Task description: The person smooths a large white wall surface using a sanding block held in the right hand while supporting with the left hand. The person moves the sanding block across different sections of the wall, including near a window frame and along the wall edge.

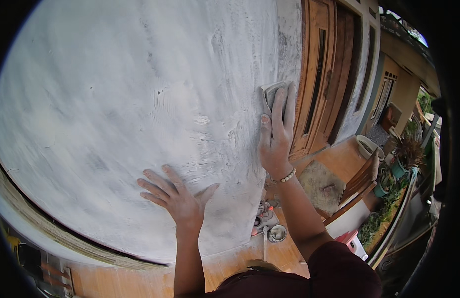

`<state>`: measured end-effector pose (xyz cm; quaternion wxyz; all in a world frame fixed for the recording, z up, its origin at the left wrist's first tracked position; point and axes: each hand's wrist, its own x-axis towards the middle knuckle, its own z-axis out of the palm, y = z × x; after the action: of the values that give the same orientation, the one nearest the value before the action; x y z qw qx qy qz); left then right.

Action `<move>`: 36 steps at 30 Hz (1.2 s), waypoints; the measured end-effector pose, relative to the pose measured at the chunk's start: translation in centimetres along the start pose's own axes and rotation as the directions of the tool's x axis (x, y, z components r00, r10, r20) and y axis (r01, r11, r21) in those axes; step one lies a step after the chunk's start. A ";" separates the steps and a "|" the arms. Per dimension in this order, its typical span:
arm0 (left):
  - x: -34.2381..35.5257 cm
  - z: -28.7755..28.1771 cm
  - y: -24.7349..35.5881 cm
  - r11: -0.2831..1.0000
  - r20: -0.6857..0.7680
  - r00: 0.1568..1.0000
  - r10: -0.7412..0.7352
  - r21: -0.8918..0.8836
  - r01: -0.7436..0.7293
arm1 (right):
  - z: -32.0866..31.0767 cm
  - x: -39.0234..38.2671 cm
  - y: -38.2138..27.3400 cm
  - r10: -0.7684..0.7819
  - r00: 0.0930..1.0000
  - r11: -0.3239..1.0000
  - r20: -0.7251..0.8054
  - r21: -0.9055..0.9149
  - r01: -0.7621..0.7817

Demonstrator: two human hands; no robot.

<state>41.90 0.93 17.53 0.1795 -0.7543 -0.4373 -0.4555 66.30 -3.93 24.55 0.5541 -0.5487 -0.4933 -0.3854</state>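
Note:
A wall (106, 99) coated in patchy white and grey, with rough ridged spots, fills the left and middle. My left hand (182, 198) rests open against its lower middle, fingers spread, nothing in it. My right hand (277, 141) holds a flat grey pad (269, 92), possibly folded sanding paper, against the wall near its right edge. Pale dust coats my fingers, and a beaded bracelet circles the right wrist.
Wooden doors (314, 74) stand to the right. Below are a tiled floor (106, 280), a small bucket (277, 233), tools (262, 216), a stained sheet (317, 186), a wooden chair (361, 186), a white tub (369, 146) and potted plants (406, 151).

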 end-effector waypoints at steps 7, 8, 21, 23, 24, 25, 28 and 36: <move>-0.8 0.2 1.2 0.999 0.096 0.995 -0.030 0.025 0.028 | -1.5 -20.0 -0.6 0.064 0.955 0.998 0.288 -0.012 -0.064; -1.0 0.2 1.1 0.999 0.099 0.995 -0.018 0.031 0.015 | -1.3 -21.1 -0.3 0.085 0.940 0.996 0.330 -0.038 -0.077; -1.8 0.5 -1.6 0.962 0.079 0.997 -0.009 0.274 -0.013 | -0.8 -16.8 1.8 -0.057 0.960 0.996 0.276 0.083 0.035; -1.8 0.7 -1.9 0.968 0.049 0.998 0.029 0.247 -0.040 | -1.4 -20.8 1.1 -0.054 0.944 0.996 0.325 0.082 0.029; -1.8 0.8 -2.0 0.971 0.027 0.999 0.047 0.234 -0.052 | -1.3 -21.6 1.0 -0.001 0.934 0.994 0.357 0.100 -0.037; -1.9 0.9 -2.0 0.969 0.026 0.999 0.041 0.244 -0.046 | -1.2 -21.7 1.1 0.003 0.948 0.989 0.317 0.141 -0.051; -2.1 0.9 -1.9 0.967 0.041 0.999 0.028 0.252 -0.038 | -0.5 -17.6 1.9 -0.063 0.977 0.994 0.204 0.096 0.044; -2.0 0.6 -2.1 0.967 0.062 0.998 0.023 0.253 -0.038 | -0.5 -16.0 2.0 -0.068 0.982 0.990 0.178 0.132 0.045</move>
<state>40.10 1.44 15.27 0.2689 -0.7449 -0.4855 -0.3704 64.85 -6.02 8.60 0.5293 -0.5309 -0.5810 -0.3169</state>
